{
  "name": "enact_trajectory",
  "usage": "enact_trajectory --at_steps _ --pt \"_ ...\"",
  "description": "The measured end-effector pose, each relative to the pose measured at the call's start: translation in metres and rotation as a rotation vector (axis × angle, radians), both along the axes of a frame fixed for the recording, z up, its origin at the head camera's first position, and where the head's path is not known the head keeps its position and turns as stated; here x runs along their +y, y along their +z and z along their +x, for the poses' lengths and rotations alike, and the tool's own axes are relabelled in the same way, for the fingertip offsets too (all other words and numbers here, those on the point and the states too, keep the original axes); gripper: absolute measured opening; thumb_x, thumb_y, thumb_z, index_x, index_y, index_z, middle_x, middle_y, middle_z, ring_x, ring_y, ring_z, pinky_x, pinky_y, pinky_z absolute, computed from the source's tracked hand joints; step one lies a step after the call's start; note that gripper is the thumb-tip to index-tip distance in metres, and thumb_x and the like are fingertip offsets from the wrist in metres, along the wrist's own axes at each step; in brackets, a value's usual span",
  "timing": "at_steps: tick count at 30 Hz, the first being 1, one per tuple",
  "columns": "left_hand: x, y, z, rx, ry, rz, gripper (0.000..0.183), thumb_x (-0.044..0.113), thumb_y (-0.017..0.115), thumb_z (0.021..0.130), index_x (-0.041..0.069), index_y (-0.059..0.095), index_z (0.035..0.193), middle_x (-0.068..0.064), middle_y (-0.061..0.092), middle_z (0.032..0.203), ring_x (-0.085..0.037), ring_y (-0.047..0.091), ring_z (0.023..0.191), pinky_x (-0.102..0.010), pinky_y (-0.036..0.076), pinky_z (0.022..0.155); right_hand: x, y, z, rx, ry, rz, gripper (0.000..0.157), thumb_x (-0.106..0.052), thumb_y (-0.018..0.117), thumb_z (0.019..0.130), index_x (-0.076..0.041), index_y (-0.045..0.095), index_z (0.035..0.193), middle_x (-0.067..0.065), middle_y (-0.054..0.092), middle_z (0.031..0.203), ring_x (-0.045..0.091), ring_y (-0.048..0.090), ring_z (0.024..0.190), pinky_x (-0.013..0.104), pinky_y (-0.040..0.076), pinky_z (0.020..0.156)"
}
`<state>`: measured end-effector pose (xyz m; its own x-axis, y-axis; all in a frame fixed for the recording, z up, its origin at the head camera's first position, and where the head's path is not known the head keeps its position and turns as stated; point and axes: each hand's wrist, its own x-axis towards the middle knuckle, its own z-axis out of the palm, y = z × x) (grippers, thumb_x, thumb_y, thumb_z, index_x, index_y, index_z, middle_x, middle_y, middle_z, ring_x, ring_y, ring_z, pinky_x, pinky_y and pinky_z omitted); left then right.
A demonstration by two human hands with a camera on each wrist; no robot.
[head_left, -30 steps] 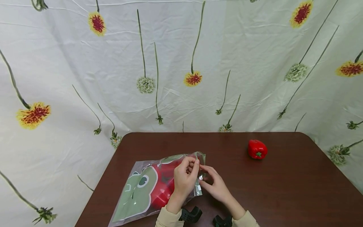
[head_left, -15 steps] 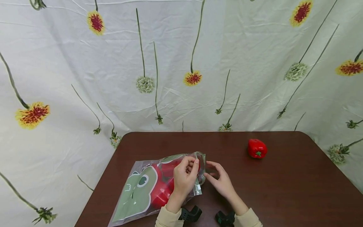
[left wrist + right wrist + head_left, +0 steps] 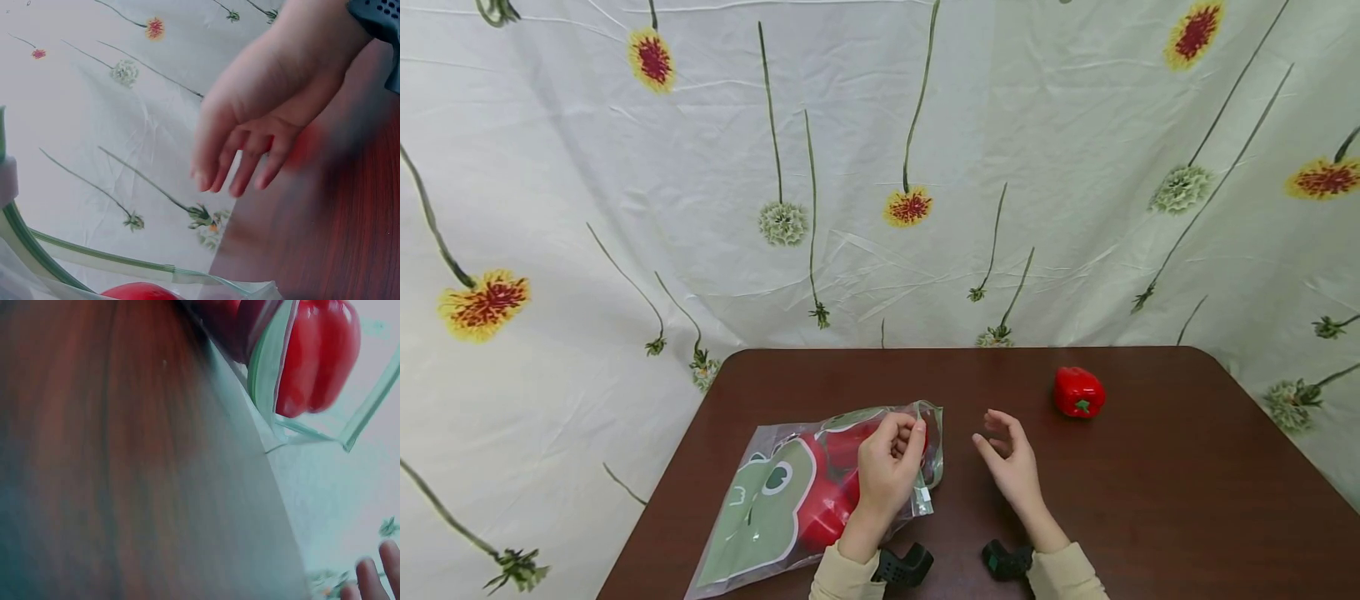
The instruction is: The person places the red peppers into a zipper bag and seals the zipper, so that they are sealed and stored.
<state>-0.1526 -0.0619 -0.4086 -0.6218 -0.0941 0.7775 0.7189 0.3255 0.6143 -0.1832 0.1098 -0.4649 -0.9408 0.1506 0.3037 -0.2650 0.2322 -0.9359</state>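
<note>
A clear zip bag (image 3: pixel 760 517) with a green frog print lies on the left half of the table. Red bell peppers (image 3: pixel 322 356) show inside it, one close to the mouth in the right wrist view. My left hand (image 3: pixel 883 471) pinches the bag's mouth edge between thumb and fingers, and the mouth gapes in the left wrist view. To the right of the bag, apart from it, my right hand (image 3: pixel 1013 467) is in the air with relaxed, bent fingers and nothing in them. A loose red bell pepper (image 3: pixel 1079 392) with a green stem lies farther back on the right.
The dark brown table (image 3: pixel 1187 483) has rounded far corners. Behind it hangs a white cloth (image 3: pixel 1075 167) printed with flowers. Black wrist cameras (image 3: pixel 906 567) sit on both wrists, just below the hands.
My right hand has come away from the bag's mouth and moved right, toward the loose bell pepper. My left hand keeps its pinch on the edge, and the bag stays in place.
</note>
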Motion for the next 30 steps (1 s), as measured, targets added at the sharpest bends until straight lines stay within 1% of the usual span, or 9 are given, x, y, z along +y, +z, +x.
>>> enact_trajectory --at_steps 2,4,7,9,12,15,19,25,30 --pt "0.0 0.0 0.0 -0.006 0.004 -0.003 0.013 -0.013 0.064 0.077 -0.003 0.057 0.079 -0.008 0.055 0.061 -0.015 0.048 0.048 -0.021 0.045 0.045 0.005 -0.011 -0.006 0.011 -0.056 -0.003 0.043 0.0 0.066 0.084 0.007 0.049 0.122 0.025 0.056 0.119 0.037 0.052 0.108 0.051 0.042 0.09" --pt "0.0 0.001 0.001 -0.013 0.005 -0.004 0.012 -0.013 0.064 0.077 -0.003 0.058 0.079 -0.008 0.056 0.061 -0.015 0.048 0.048 -0.022 0.046 0.045 0.011 -0.023 -0.012 0.018 -0.11 -0.003 0.045 -0.003 0.068 0.084 0.006 0.048 0.123 0.023 0.056 0.119 0.035 0.052 0.108 0.045 0.043 0.089" --pt "0.0 0.002 0.002 -0.02 0.001 -0.005 0.012 -0.013 0.064 0.078 -0.003 0.058 0.079 -0.008 0.056 0.061 -0.016 0.049 0.049 -0.022 0.046 0.046 0.02 -0.041 -0.022 0.024 -0.164 -0.024 0.047 -0.008 0.07 0.083 0.001 0.048 0.124 0.018 0.057 0.119 0.029 0.053 0.108 0.033 0.042 0.088" --pt "-0.001 0.002 0.002 -0.025 -0.006 -0.003 0.012 -0.013 0.064 0.078 -0.003 0.058 0.08 -0.009 0.056 0.061 -0.017 0.049 0.049 -0.022 0.046 0.046 0.025 -0.047 -0.025 0.04 -0.194 -0.024 0.048 -0.01 0.071 0.082 0.0 0.048 0.124 0.016 0.057 0.118 0.026 0.053 0.107 0.027 0.041 0.085" --pt "-0.001 -0.002 -0.001 -0.029 -0.012 -0.001 0.011 -0.012 0.064 0.078 -0.003 0.058 0.08 -0.009 0.056 0.062 -0.017 0.049 0.049 -0.022 0.047 0.046 0.031 -0.05 -0.029 0.067 -0.239 -0.019 0.05 -0.012 0.073 0.081 -0.001 0.048 0.123 0.015 0.057 0.118 0.024 0.052 0.106 0.026 0.04 0.085" --pt "-0.002 -0.014 -0.008 -0.034 -0.016 0.006 0.012 -0.011 0.064 0.08 0.0 0.059 0.081 -0.008 0.057 0.062 -0.017 0.049 0.049 -0.022 0.046 0.046 0.039 -0.051 -0.031 0.089 -0.298 -0.015 0.052 -0.014 0.074 0.08 -0.001 0.048 0.123 0.015 0.057 0.119 0.023 0.051 0.106 0.027 0.039 0.085" --pt "-0.004 -0.029 -0.016 -0.032 -0.022 0.009 0.011 -0.006 0.065 0.082 0.004 0.06 0.083 -0.004 0.058 0.064 -0.012 0.05 0.05 -0.02 0.046 0.047 0.052 -0.052 -0.034 0.105 -0.391 -0.022 0.055 -0.017 0.075 0.08 -0.001 0.047 0.125 0.014 0.057 0.119 0.02 0.05 0.107 0.023 0.037 0.085" --pt "-0.005 -0.033 -0.018 -0.014 -0.034 0.009 0.009 0.0 0.065 0.084 0.007 0.06 0.086 -0.003 0.059 0.065 -0.01 0.051 0.052 -0.019 0.047 0.048 0.069 -0.052 -0.037 0.14 -0.533 -0.055 0.058 -0.02 0.075 0.08 0.002 0.046 0.125 0.011 0.055 0.117 0.017 0.046 0.104 0.023 0.034 0.085" --pt "-0.004 -0.032 -0.018 -0.027 -0.023 0.006 0.012 -0.005 0.065 0.082 0.005 0.06 0.084 -0.004 0.058 0.064 -0.012 0.051 0.051 -0.02 0.047 0.047 0.077 -0.052 -0.04 0.126 -0.631 -0.053 0.063 -0.023 0.077 0.077 0.002 0.045 0.125 0.014 0.05 0.121 0.021 0.043 0.109 0.025 0.03 0.086"
